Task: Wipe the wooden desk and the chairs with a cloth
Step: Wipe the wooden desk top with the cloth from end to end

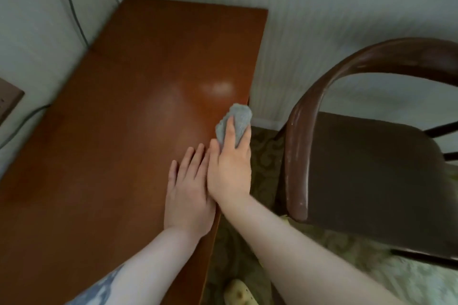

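a room in a home, likely a bedroom or study corner: a polished wooden desk (119,131) pushed against pale panelled walls (322,7), a dark curved-back chair (359,156) beside it, patterned carpet (262,156) underfoot, and a cable (71,5) running down the wall.

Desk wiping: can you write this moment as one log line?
right hand: grips grey cloth at desk edge | left hand: flat on desk | chair: untouched
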Motion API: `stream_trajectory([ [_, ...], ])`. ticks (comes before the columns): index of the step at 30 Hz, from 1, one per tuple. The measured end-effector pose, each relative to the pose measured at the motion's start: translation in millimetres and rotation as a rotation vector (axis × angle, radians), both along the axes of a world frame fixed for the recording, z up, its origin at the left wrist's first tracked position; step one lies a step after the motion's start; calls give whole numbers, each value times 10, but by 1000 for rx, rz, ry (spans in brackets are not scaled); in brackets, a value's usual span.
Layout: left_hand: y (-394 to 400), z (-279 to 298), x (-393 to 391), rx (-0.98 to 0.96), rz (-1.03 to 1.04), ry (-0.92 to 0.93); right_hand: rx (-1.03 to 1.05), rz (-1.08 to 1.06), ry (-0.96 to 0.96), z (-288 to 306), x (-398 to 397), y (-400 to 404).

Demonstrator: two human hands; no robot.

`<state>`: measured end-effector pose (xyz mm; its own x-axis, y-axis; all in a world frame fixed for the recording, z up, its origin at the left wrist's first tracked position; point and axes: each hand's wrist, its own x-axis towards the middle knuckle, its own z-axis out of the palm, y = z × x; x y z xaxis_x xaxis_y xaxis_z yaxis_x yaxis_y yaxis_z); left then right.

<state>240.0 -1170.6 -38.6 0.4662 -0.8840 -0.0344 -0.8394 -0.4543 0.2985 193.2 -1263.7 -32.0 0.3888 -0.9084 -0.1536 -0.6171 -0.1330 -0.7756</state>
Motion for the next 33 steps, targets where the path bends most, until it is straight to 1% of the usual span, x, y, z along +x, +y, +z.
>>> stream_trajectory([
  [2, -7, -10, 18, 27, -37, -41, 55, 50, -49, -5, -212, 383],
  [4, 10, 1, 18, 30, -44, -34, 70, 52, -70, -20, -278, 483],
  [7, 137, 33, -55, 4, -29, 23, 50, 18, -99, -95, -142, 179],
  [10, 480, 38, -95, -7, -17, 54, 99, -10, -77, -115, 22, -224],
  [12, 730, 29, -88, 6, -6, 49, 72, -14, -71, -118, 2, -172],
  [14, 937, 25, -89, 19, 9, 56, -1, -16, -113, -129, -144, 245],
  [16, 1133, 31, -89, 42, -8, 57, -46, 3, -129, -124, -378, 877],
  [18, 1322, 37, -101, 66, -14, 59, 18, 39, -101, -91, -569, 1387],
  [19, 1415, 42, -112, 76, -9, 63, 39, 41, -80, -70, -607, 1505],
  [21, 1551, 45, -160, 84, 27, 66, -6, 13, -80, -93, -557, 1429],
  [23, 1609, 36, -215, 88, 62, 54, -48, -39, -129, -132, -389, 1076],
  [24, 1614, 37, -239, 81, 71, 45, -24, -64, -122, -124, -286, 856],
  [26, 1598, 36, -264, 61, 82, 29, 20, -84, -44, -119, -118, 520],
  [28, 1598, 26, -269, 52, 82, 25, -10, -96, 1, -92, -101, 529],
  [31, 1611, 31, -274, 42, 82, 19, -129, -43, 7, -102, -364, 1206],
  [33, 1603, 28, -269, 43, 62, 14, -92, 39, 18, -103, -617, 1774],
])
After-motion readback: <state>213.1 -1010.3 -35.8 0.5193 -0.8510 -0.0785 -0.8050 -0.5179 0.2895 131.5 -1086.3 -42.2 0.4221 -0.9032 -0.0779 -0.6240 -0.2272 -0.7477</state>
